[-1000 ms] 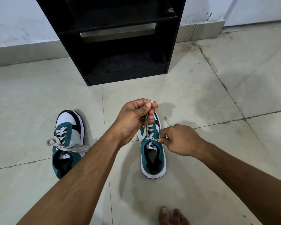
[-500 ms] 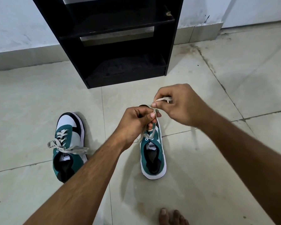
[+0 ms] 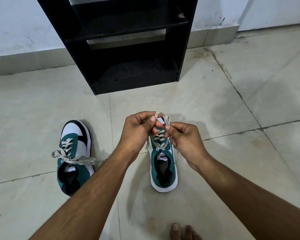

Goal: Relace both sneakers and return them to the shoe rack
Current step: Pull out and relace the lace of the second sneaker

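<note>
The right sneaker (image 3: 163,168) stands on the tiled floor (image 3: 215,104) near the middle, toe pointing far toward the black shoe rack (image 3: 128,49). Its grey lace (image 3: 160,135) rises from the top eyelets to both hands above the toe. The left hand (image 3: 137,130) pinches one loop between thumb and forefinger; the right hand (image 3: 185,141) pinches the other strand, its remaining fingers curled in. Well to the left, the other sneaker (image 3: 73,156) rests on the floor, laced and tied in a loose bow. Bare toes (image 3: 184,231) show at the near edge.
</note>
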